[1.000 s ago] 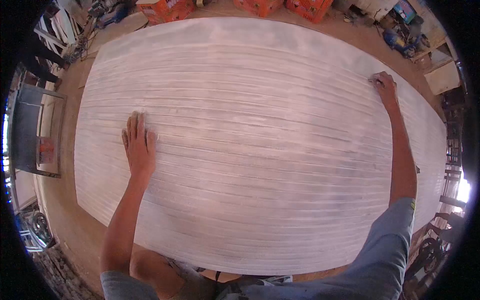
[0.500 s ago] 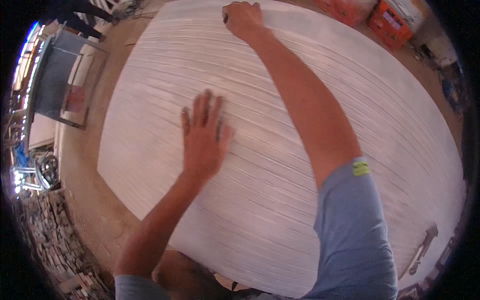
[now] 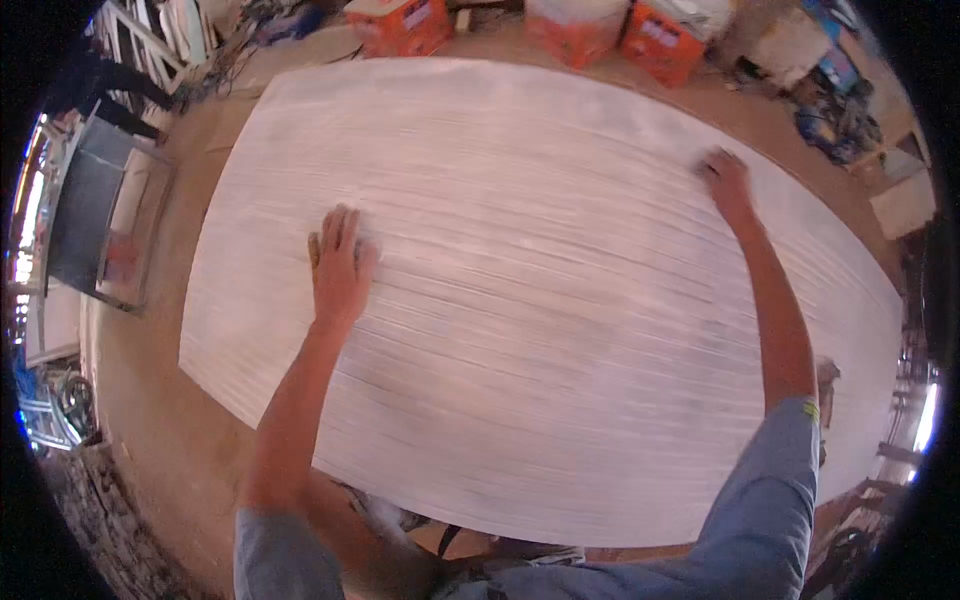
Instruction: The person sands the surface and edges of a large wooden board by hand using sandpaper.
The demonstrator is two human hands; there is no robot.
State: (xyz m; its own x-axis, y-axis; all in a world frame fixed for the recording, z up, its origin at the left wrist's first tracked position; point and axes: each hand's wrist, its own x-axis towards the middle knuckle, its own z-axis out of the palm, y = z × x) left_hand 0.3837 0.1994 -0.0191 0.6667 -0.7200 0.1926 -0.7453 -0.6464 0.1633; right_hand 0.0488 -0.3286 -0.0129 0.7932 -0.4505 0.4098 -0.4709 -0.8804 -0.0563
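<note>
A large pale panel (image 3: 540,400) with long parallel grooves or ridges lies in front of me. My left hand (image 3: 342,275) rests on its left part, fingers extended and slightly apart, with no object visible under it. Near the panel's far right edge is my right hand (image 3: 730,182), its fingers curled and blurred against the surface. Whatever those fingers hold, if anything, is hidden. A long tool (image 3: 826,375) lies on the right side of the panel, mostly covered by my right arm.
Orange-and-white containers (image 3: 405,28) stand beyond the far edge. A dark-panelled frame (image 3: 88,215) and another person's legs (image 3: 125,95) are at the left. Stacked wood pieces (image 3: 100,520) lie at lower left. Assorted clutter (image 3: 835,120) sits at far right.
My right hand has swept from the far middle of the panel to its far right. My left hand has shifted slightly left. The view has tilted up, showing more containers.
</note>
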